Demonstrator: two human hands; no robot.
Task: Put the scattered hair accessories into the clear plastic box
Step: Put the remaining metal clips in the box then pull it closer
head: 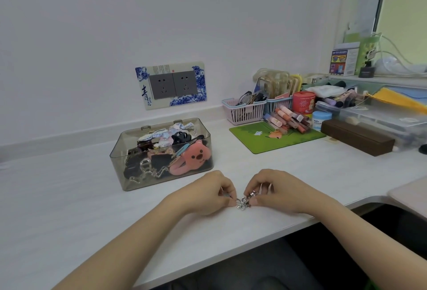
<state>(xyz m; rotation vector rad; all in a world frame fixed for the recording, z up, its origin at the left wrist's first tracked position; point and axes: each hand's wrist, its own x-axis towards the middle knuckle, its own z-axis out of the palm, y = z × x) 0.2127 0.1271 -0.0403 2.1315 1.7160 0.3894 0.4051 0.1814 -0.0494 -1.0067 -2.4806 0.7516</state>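
You are pinching small silver clips (243, 203) between your left hand (216, 194) and right hand (271, 191) near the surface's (69, 197) front edge (gathering them, seemingly, for the clear plastic box (161, 153)).

L hand (216, 194) & R hand (269, 191) close together, fingers curled, pinching.

Open white desk (69, 197) left of and before the clear plastic box (161, 153); clutter right.
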